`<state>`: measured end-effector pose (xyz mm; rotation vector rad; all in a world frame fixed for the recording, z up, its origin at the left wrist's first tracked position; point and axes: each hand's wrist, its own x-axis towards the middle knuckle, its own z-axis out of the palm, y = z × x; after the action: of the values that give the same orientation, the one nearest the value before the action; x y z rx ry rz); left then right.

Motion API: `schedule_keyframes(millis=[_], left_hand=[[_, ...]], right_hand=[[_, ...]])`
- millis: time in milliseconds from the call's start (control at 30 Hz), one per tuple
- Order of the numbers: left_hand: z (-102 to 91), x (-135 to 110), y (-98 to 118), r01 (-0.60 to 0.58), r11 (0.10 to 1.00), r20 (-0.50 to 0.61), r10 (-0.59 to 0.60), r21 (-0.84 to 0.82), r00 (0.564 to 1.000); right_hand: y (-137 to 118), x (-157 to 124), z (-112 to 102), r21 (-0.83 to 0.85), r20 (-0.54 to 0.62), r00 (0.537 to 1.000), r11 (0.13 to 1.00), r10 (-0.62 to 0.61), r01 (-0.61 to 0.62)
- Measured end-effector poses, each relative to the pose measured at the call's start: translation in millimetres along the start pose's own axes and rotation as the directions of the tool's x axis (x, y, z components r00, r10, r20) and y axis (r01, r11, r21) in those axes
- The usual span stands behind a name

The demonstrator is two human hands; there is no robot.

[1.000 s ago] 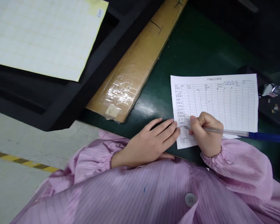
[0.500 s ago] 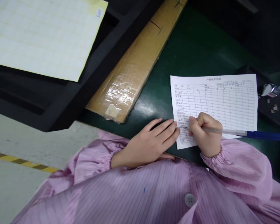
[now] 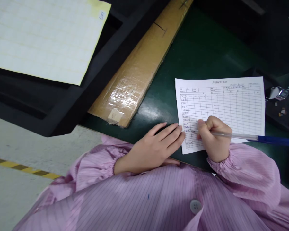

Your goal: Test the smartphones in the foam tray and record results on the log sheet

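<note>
A printed form (image 3: 236, 112) with a grid lies on the dark green table. Handwritten entries run down its left column. My right hand (image 3: 215, 138) grips a pen (image 3: 245, 137) with a clear barrel and a blue cap on its rear end. The pen's tip is at the lower left of the form, beside the last handwritten row. My left hand (image 3: 156, 146) lies flat, palm down, at the table's front edge. Its fingers are stretched out, the tips at the form's left edge.
Left of the form, a cardboard strip (image 3: 135, 73) wrapped in clear film lies on the table (image 3: 159, 106). A black frame or tray (image 3: 69, 112) with a yellow-edged sheet (image 3: 45, 38) is at upper left. At right, a shiny metal object (image 3: 278, 93) sits among small parts.
My right hand and the pen have shifted slightly right, from within the last handwritten entry to its right end. The left hand stays in place.
</note>
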<state>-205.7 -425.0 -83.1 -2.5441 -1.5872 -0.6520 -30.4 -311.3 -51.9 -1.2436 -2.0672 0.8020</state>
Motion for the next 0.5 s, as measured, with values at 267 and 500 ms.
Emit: schedule_keyframes(millis=[267,500], left_hand=[[-0.8,0.4,0.1,-0.002,1.0,-0.004,0.002,-0.018,1.0],[-0.4,0.3,0.1,0.0,1.0,-0.001,0.0,-0.001,1.0]], right_hand=[[0.2,0.7,0.1,-0.009,0.022,1.0,1.0,-0.01,0.01],[1.8,-1.2,-0.2,-0.009,0.028,0.999,1.0,-0.023,0.024]])
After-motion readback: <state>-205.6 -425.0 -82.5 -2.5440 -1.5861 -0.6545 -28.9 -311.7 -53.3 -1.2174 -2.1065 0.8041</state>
